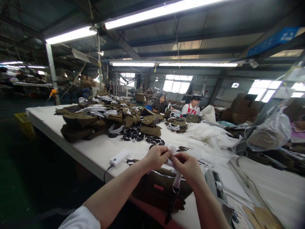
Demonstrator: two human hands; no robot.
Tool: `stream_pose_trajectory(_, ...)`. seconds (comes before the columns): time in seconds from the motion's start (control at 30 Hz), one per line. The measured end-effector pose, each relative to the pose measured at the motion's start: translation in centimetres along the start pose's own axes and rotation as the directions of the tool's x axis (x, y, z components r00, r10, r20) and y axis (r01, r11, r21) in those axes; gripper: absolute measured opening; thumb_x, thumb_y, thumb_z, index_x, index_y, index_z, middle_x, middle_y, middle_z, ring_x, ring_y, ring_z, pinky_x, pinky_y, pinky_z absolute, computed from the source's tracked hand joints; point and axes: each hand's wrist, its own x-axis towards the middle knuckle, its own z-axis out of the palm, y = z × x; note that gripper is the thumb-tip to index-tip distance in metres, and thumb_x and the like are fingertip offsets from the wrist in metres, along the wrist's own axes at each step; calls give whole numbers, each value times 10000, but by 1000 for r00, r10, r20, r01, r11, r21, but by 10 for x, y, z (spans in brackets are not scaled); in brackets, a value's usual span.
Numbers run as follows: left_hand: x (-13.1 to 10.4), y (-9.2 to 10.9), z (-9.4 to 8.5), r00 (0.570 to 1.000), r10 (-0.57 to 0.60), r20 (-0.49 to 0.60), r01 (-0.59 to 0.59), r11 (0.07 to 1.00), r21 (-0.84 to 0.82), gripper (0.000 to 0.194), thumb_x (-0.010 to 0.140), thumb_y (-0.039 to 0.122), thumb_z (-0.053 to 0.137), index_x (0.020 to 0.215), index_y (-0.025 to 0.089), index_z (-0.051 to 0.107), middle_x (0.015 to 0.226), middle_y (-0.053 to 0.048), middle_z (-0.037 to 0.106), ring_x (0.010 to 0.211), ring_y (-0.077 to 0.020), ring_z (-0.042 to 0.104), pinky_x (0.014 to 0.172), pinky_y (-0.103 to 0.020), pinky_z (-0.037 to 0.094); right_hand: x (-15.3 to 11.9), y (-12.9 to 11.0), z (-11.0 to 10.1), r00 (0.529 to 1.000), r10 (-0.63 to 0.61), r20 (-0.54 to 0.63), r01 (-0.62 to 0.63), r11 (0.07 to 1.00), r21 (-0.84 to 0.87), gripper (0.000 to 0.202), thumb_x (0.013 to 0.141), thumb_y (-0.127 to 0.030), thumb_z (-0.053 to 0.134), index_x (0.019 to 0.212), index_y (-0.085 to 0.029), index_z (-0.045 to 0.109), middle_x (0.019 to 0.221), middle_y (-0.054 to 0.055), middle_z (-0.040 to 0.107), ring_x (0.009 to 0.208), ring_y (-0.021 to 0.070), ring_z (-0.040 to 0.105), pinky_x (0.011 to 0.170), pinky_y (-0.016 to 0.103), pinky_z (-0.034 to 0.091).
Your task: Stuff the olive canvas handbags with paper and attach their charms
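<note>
Both my hands meet above an olive bag (147, 186) at the table's near edge. My left hand (157, 156) pinches a whitish wrapping from the left, thumb against fingers. Close beside it, my right hand (187, 165) is closed on the same whitish wrapping (172, 149). From there a wrapped strap (177, 179) hangs down to a metal ring, with a dark chain or strap (171, 203) below it. The bag has a zipper along its top and a small reddish label. What lies between my fingertips is too small to make out fully.
Olive bags with white-wrapped handles are heaped on the white table (95, 156), with black coiled straps (138, 135) before them. A white power bank (119, 157) lies left, a grey device (215, 187) right. Two people (190, 109) sit across; white sheets (209, 133) spread rightward.
</note>
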Motion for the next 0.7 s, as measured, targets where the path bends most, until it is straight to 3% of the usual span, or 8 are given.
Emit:
stream_pose_trajectory(0.13, -1, 1, 2, 995, -32, 90, 41, 994, -97, 415, 878, 481, 514, 628, 151, 541, 568, 51, 416, 556, -82, 378, 506, -206, 272, 1, -7, -6, 991, -95, -90, 105, 988, 112, 375, 840, -481, 590, 1017, -160, 671, 719, 21, 660, 623, 169, 581, 576, 274, 454)
stream_pose_trajectory(0.2, -1, 1, 3, 993, -41, 112, 57, 988, -145, 452, 860, 536, 531, 631, 147, 547, 564, 49, 413, 544, -79, 370, 502, -206, 269, 0, -11, -8, 980, -184, -75, 188, 980, 60, 317, 894, -442, 542, 957, -172, 696, 736, 28, 668, 664, 175, 603, 606, 275, 465)
stream_pose_trajectory(0.27, 0, 1, 3, 990, -65, 122, 89, 975, -205, 499, 836, 604, 533, 644, 144, 551, 555, 50, 404, 523, -74, 358, 490, -205, 259, -1, -14, -7, 939, -339, -65, 331, 938, -103, 265, 924, -371, 527, 877, -182, 707, 774, 40, 674, 721, 181, 620, 660, 279, 467)
stream_pose_trajectory(0.4, 2, -5, 5, 974, -145, 173, 194, 929, -314, 532, 769, 668, 545, 648, 151, 533, 526, 55, 387, 474, -71, 341, 450, -206, 243, -7, -12, 1, 795, -607, 0, 526, 689, -498, 253, 973, -252, 453, 1008, -181, 693, 829, 55, 662, 753, 191, 606, 694, 294, 436)
stream_pose_trajectory(0.47, 2, -8, 7, 969, -184, 167, 228, 924, -305, 492, 756, 631, 545, 656, 149, 551, 527, 45, 424, 470, -80, 367, 450, -211, 267, -11, -10, 6, 754, -655, 61, 550, 578, -603, 253, 981, -232, 443, 1022, -176, 686, 821, 60, 656, 760, 200, 598, 698, 299, 424)
stream_pose_trajectory(0.53, 0, -9, 9, 973, -192, 127, 218, 946, -238, 443, 771, 566, 515, 650, 143, 573, 546, 28, 471, 495, -91, 403, 480, -218, 301, -14, -9, 10, 733, -674, 92, 566, 529, -633, 250, 982, -222, 443, 1018, -173, 685, 806, 61, 652, 763, 202, 595, 704, 298, 423)
stream_pose_trajectory(0.6, -2, -9, 10, 985, -156, 77, 166, 975, -145, 424, 804, 513, 472, 619, 143, 570, 549, 24, 478, 528, -96, 413, 517, -221, 311, -16, -12, 11, 731, -676, 89, 578, 545, -607, 250, 981, -220, 442, 1034, -178, 683, 808, 58, 658, 767, 197, 601, 714, 292, 430)
stream_pose_trajectory(0.7, -5, -6, 9, 994, -103, 44, 106, 992, -69, 454, 848, 498, 434, 558, 156, 508, 514, 42, 409, 530, -90, 369, 520, -222, 273, -14, -16, 6, 801, -595, -71, 497, 726, -475, 244, 973, -286, 461, 1008, -182, 679, 860, 57, 678, 779, 182, 611, 719, 280, 441)
